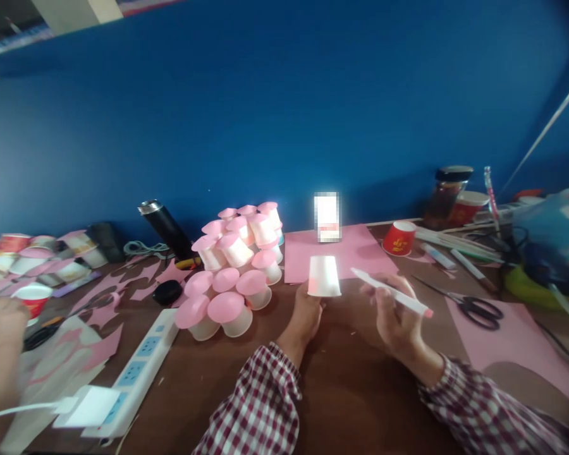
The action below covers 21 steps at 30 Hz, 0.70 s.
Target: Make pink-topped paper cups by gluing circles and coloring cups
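Observation:
In the middle of the head view, my left hand [305,316] is closed around a white paper cup [325,277], its wider rim facing down. To the right, my right hand [398,316] grips a white marker [392,292] with a pinkish-red end; its other end points left toward the cup, and a gap separates the two. Behind the cup lies a sheet of pink paper [351,246]. Left of my left hand stand several paper cups topped with pink paper discs [226,308].
A white power strip [142,373] with a plugged-in charger [88,404] lies at the left front. Black-handled scissors [478,311] and a red paper cup [399,238] are on the right. A black flask [165,230] leans at the back left. Another person's hand [0,354] shows at the left edge.

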Tool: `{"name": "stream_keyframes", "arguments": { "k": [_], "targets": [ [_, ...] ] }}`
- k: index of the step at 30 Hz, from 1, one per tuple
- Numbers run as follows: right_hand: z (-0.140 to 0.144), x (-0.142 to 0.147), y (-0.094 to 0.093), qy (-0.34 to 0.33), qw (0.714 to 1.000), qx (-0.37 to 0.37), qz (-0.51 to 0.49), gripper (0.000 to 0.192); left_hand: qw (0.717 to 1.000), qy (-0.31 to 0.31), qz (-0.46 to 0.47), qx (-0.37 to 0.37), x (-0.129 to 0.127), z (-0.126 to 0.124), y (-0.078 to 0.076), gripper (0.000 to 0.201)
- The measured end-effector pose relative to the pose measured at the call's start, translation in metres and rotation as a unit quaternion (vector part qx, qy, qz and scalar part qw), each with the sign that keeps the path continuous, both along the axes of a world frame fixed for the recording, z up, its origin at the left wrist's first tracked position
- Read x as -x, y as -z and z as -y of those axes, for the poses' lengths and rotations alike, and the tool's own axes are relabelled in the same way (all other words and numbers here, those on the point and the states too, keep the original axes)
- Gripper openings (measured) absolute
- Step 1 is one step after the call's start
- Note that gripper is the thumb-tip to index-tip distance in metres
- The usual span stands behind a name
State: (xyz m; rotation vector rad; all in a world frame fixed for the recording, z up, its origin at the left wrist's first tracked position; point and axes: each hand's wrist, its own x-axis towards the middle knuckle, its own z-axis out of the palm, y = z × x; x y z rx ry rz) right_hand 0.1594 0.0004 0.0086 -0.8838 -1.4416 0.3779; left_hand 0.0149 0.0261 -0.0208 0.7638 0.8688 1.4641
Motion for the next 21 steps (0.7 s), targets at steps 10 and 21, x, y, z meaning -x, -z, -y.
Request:
{"name": "stream_keyframes", "arguments": {
  "k": [10, 21],
  "targets": [
    [0.012, 0.0, 0.0, -0.093, 0.99, 0.032, 0.105, 0.016, 0.999, -0.01, -0.034, -0.024, 0.002, -0.004, 0.007, 0.014],
    [0.014, 0.004, -0.01, -0.057, 0.984, 0.029, 0.167, 0.012, 0.997, -0.021, -0.062, -0.041, 0.006, -0.003, 0.011, 0.016]
  ]
}}
